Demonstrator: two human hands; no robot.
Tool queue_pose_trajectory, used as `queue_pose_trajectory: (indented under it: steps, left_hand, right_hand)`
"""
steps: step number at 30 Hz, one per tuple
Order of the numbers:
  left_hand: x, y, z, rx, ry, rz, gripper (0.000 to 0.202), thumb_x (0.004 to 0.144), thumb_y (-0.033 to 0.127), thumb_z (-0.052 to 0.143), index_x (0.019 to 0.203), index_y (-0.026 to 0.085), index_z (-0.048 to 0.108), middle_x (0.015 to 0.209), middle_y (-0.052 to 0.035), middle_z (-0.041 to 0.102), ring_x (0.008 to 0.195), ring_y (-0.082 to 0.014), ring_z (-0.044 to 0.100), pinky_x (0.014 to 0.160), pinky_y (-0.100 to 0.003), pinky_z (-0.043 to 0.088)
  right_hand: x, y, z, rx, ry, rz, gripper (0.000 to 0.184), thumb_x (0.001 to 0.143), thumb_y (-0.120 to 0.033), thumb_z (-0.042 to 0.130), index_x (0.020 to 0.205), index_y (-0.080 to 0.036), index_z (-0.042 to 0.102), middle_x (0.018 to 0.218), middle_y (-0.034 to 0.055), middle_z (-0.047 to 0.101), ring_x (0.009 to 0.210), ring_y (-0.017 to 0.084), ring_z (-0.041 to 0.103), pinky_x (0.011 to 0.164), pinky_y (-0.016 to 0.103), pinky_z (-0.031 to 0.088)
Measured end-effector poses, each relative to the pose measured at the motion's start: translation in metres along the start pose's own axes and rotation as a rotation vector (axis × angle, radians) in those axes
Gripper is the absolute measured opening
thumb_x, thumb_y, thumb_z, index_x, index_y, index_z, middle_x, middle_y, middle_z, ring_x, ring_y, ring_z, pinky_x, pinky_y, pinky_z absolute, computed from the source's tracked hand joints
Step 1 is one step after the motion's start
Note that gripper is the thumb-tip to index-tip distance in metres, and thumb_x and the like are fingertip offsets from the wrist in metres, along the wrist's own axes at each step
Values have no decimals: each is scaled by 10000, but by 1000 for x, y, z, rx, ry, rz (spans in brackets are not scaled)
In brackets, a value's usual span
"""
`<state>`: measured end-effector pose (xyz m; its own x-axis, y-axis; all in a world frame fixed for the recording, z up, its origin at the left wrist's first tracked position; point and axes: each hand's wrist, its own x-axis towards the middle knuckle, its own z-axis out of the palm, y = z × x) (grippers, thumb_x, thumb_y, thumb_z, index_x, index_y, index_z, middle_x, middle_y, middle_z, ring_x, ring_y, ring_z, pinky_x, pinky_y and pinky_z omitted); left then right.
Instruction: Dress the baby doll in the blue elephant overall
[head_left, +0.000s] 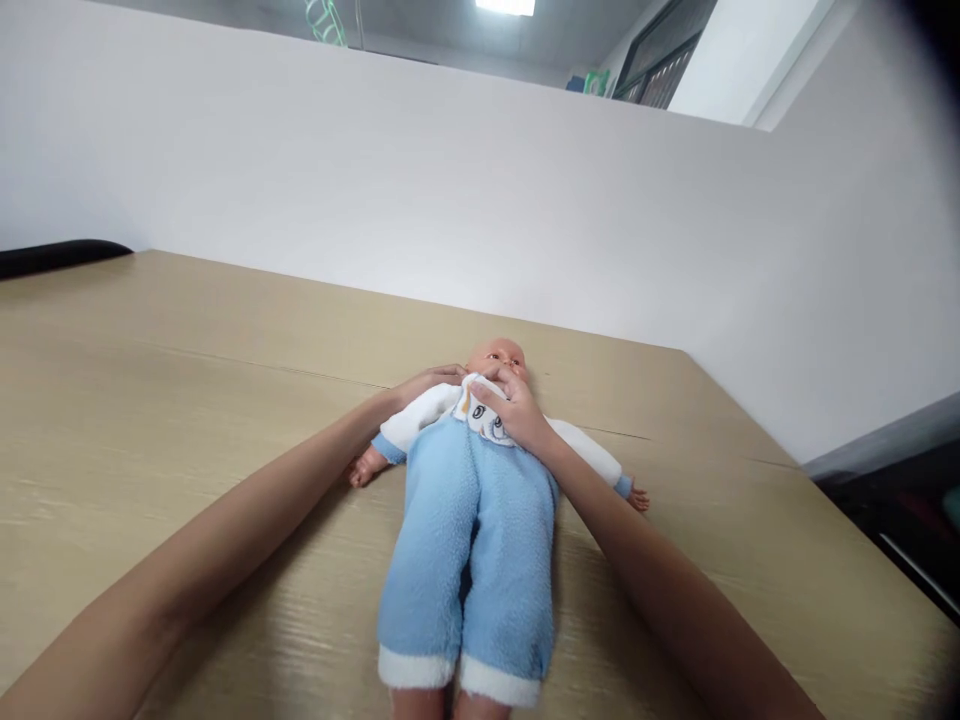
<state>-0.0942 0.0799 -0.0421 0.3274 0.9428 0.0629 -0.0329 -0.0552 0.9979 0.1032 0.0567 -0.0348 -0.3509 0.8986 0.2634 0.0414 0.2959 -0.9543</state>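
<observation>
A doll (pixel 474 470) lies on its back in the middle of a wood-toned table (pixel 225 330), head toward a pale partition (pixel 375 190), arms out to the sides, lower legs cut off by the lower edge. It wears a blue-and-white outfit (pixel 442 540) with a cartoon face on the chest. The right hand (pixel 516 402) rests at the collar, fingers bent and thumb over the chest, covering part of the print and the doll's lower face; whether it pinches cloth cannot be made out. The left hand (pixel 433 379) reaches the collar's other side, its fingertips partly hidden, its grip likewise unclear. Around these: a black object (pixel 64 257) at far left, dark items (pixel 892 510) beyond the table's right edge, and a ceiling light (pixel 506 6) above the partition.
</observation>
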Motion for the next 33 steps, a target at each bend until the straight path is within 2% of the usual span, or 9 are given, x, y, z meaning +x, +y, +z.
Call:
queue_pose_trajectory:
  steps: [5,8,13,17,19,22,27,30,33]
  left_hand:
    - [-4,2,12,119,16,13,193,1039,399,689,1144,240,721,1204,-81,737,1039,-217,711,878,-380,625]
    - [1,12,2,201,-36,10,182,1002,401,726,1014,220,741,1064,-71,770,944,-207,716,829,-365,615]
    - [5,34,-21,378,-140,-3,210,761,361,860,854,192,778,897,-58,757,826,-249,693,732,-330,555]
    - [-13,61,-26,519,-93,138,244,810,381,837,952,198,761,979,-61,735,883,-230,637,763,-296,501]
    - [-26,76,-24,573,-260,188,226,885,392,786,1017,210,757,1025,-64,751,914,-234,654,803,-302,508]
    - [-41,89,-19,558,-558,121,218,898,386,787,1039,221,770,1046,-78,772,940,-248,705,834,-307,537]
    - [-44,89,-19,669,-499,-12,272,744,416,892,883,218,770,768,-33,723,708,-225,667,612,-269,496]
    - [-45,95,-25,674,-639,-125,282,747,438,891,755,220,713,636,-8,671,552,-196,600,498,-264,429]
    - [-47,103,-29,596,-750,-232,326,757,458,902,755,227,672,529,10,611,407,-177,516,402,-273,361]
  right_hand:
    - [2,-3,-10,-69,-1,56,475,828,-695,727,928,-278,523,896,18,679,851,247,672,782,381,548]
    - [-2,-22,-25,-183,-54,85,398,844,-619,757,901,-259,598,910,24,707,887,256,677,788,370,524]
    - [-11,-58,-56,-724,-212,176,386,993,-600,604,904,-239,706,966,59,750,939,285,673,836,401,493]
    - [-11,-60,-68,-668,-331,192,450,991,-659,594,985,-231,731,1005,65,751,958,284,669,831,401,511]
    - [-11,-55,-69,-649,-334,181,440,979,-662,622,974,-237,736,1011,63,747,959,282,669,851,409,520]
    - [-11,-48,-70,-611,-345,221,415,969,-663,646,974,-259,739,1004,61,747,973,289,677,887,420,534]
    - [-13,-43,-72,-582,-329,255,398,920,-669,714,978,-277,753,1036,57,762,1019,315,681,933,439,543]
    - [-13,-43,-73,-577,-342,282,427,920,-684,711,1015,-269,745,1113,60,764,1087,329,679,962,444,542]
    - [-13,-42,-73,-564,-355,269,436,929,-685,704,1041,-266,752,1150,58,773,1100,326,692,972,444,554]
